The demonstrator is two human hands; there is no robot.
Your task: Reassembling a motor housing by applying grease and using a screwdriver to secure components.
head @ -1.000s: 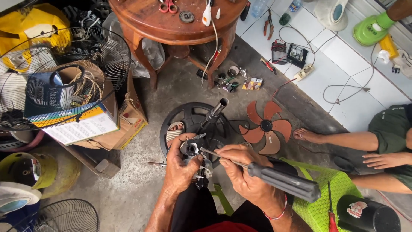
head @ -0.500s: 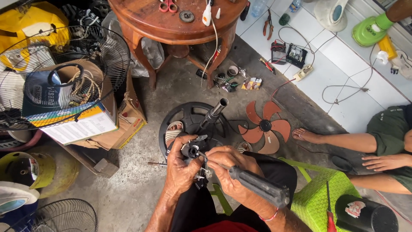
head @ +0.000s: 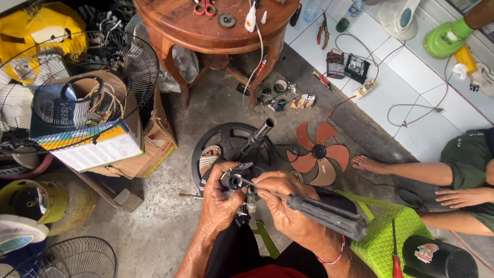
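My left hand (head: 218, 203) grips a small grey metal fan part (head: 234, 180) in front of my lap. My right hand (head: 288, 206) holds a dark-handled screwdriver (head: 321, 210), its thin shaft tip set against the part's centre. Just beyond my hands stands a round black fan base (head: 231, 146) with an upright pole (head: 259, 134), and my sandalled foot (head: 208, 157) rests on its rim. An orange fan blade (head: 319, 153) lies on the floor to the right of the base.
A round wooden table (head: 216, 25) stands ahead with scissors and small parts on it. Fan grilles (head: 77, 92), boxes and fan housings crowd the left. Another person's leg and hand (head: 411, 172) rest at the right. A green basket (head: 386, 234) and a black canister (head: 437, 257) sit beside me.
The screwdriver handle has swung slightly between frames while its tip stays at the part. My left hand keeps its grip; the view has shifted a little.
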